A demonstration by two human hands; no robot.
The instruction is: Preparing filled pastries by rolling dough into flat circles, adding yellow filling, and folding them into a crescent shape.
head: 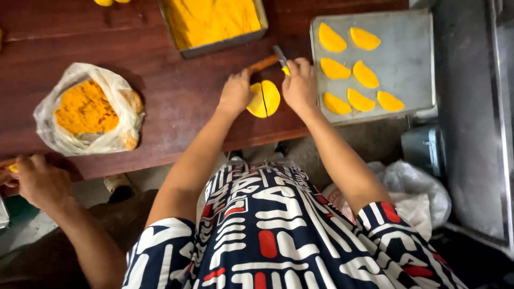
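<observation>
My left hand (235, 92) is closed around the wooden handle of a knife (263, 63), whose blade points toward the metal tray. My right hand (300, 85) pinches a small yellow piece (286, 70) right at the blade. A round yellow fruit (265, 99), split into two halves, stands on the dark wooden table (176, 96) between my hands and touches my left hand. Several yellow slices (356, 72) lie spread out on the flat metal tray (407, 59), just right of my right hand.
A clear plastic bag of orange-yellow pulp (88, 109) sits at the left. A metal pan of yellow mash (214, 21) stands at the far edge. Another person's hand (37, 182) rests at the table's near left corner. White plastic bags (417, 192) lie on the floor.
</observation>
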